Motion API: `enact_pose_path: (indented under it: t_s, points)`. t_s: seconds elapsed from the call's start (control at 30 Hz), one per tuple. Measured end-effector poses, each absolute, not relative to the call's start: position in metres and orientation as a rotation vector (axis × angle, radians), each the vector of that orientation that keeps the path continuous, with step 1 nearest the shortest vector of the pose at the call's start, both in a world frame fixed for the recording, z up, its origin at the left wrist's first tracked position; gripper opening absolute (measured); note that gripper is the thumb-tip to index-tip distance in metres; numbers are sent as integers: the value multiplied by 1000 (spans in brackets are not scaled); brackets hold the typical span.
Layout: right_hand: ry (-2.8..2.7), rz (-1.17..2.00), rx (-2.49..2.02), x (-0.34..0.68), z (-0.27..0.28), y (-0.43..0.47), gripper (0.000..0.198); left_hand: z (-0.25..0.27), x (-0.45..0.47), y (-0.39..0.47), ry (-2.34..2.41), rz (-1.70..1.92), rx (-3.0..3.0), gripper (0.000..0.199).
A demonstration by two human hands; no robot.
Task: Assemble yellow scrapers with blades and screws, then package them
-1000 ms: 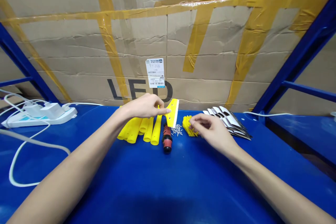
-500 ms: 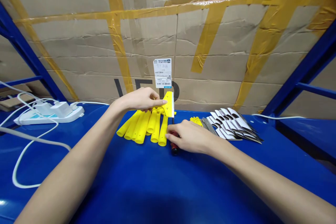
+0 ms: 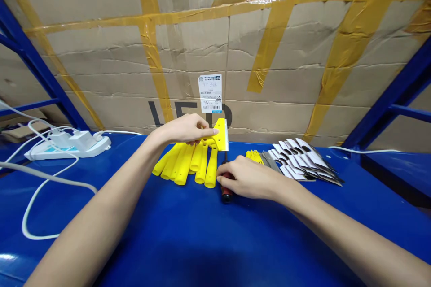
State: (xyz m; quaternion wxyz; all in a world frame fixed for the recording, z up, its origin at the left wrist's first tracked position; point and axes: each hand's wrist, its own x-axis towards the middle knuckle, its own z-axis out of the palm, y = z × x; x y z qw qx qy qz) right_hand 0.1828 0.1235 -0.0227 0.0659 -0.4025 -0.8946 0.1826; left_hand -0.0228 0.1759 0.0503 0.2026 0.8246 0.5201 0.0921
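Observation:
My left hand [image 3: 191, 129] pinches a yellow plastic scraper [image 3: 220, 134] between thumb and fingers, its head up and a pale blade strip along its right edge. The scraper is raised over a row of yellow scraper handles [image 3: 182, 166] lying on the blue table, hollow ends toward me. Beside them, my right hand [image 3: 247, 177] has its fingers closed round a screwdriver [image 3: 226, 193] with a dark red and black handle. The screwdriver lies low at the table, its thin shaft pointing away from me beneath the blade. Part of its handle is hidden by my fingers.
Right of my right hand lie small yellow pieces [image 3: 253, 157], grey metal strips [image 3: 269, 160] and a fanned pile of white-wrapped blades [image 3: 299, 159]. A white power strip [image 3: 67, 148] with plugs and loose cables is at left. A large taped carton [image 3: 188, 54] stands behind.
The view has shifted slightly. Both hands keep their holds, and a little more of the screwdriver's shaft shows below the scraper.

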Motion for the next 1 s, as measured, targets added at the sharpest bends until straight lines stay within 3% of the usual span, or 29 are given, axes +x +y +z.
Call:
enact_pose_path:
  t_s: [0.4, 0.67, 0.8, 0.9, 1.0]
  points:
    - [-2633, 670, -1150, 201, -7, 101, 36, 51, -18, 173, 1396, 244, 2328, 55]
    - [-2542, 1120, -1104, 248, 16, 73, 20, 53, -15, 173, 1397, 228, 2303, 49]
    - [-2577, 981, -1271, 287, 15, 70, 35, 55, -15, 173, 1410, 250, 2297, 49]
    - [-2632, 541, -1352, 317, 5, 74, 56, 56, -14, 172, 1424, 253, 2304, 49]
    - [-2659, 301, -1379, 336, -8, 79, 59, 55, -11, 172, 1426, 239, 2300, 46]
